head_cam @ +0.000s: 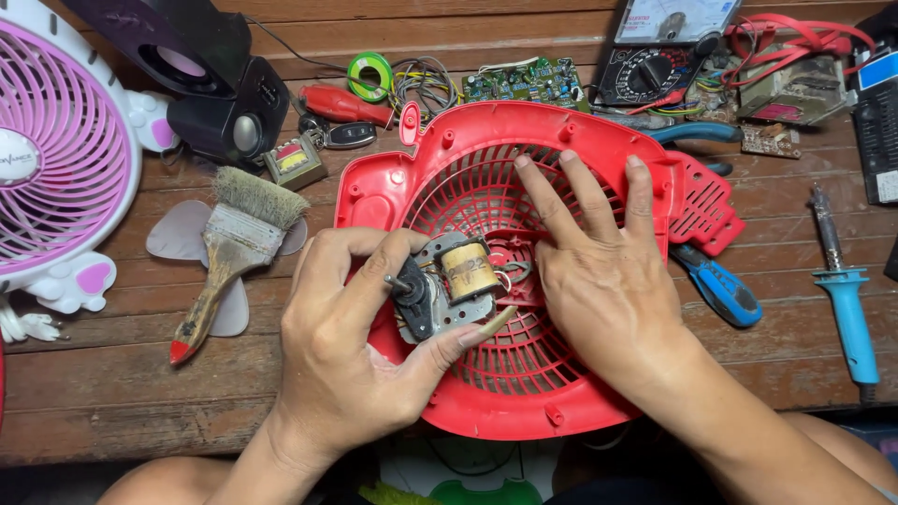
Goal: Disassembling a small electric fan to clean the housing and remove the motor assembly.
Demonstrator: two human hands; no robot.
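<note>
1. Left hand (346, 346) closed around small electric motor with copper-coloured coil and grey metal frame (454, 285); thumb and fingers clamped on its sides, shaft end pointing left.
2. Motor held just above the middle of the red plastic fan grille housing (449, 154), which lies flat on the worn brown wooden bench (94, 374).
3. Right hand (608, 281) spread flat, fingers apart, pressing on the grille ribs right of the motor; holding nothing (palm down).
4. Left of housing: old paintbrush with wooden handle and frayed pale bristles (229, 252), lying across translucent fan blades (182, 234).
5. Far left: pink and white plastic fan front (56, 159), partly cut off by frame edge.
6. Top left: black speaker (220, 93); beside it a small transformer with yellow wrap (295, 161) and a red-handled tool (346, 105).
7. Top centre: roll of green tape (370, 73), green circuit board (524, 82).
8. Top right: analogue multimeter with black dial (655, 56), red leads tangled nearby.
9. Right: blue-handled pliers (720, 285) partly under a loose red plastic piece (706, 206); light blue soldering iron (847, 299) well apart, near bench edge.
</note>
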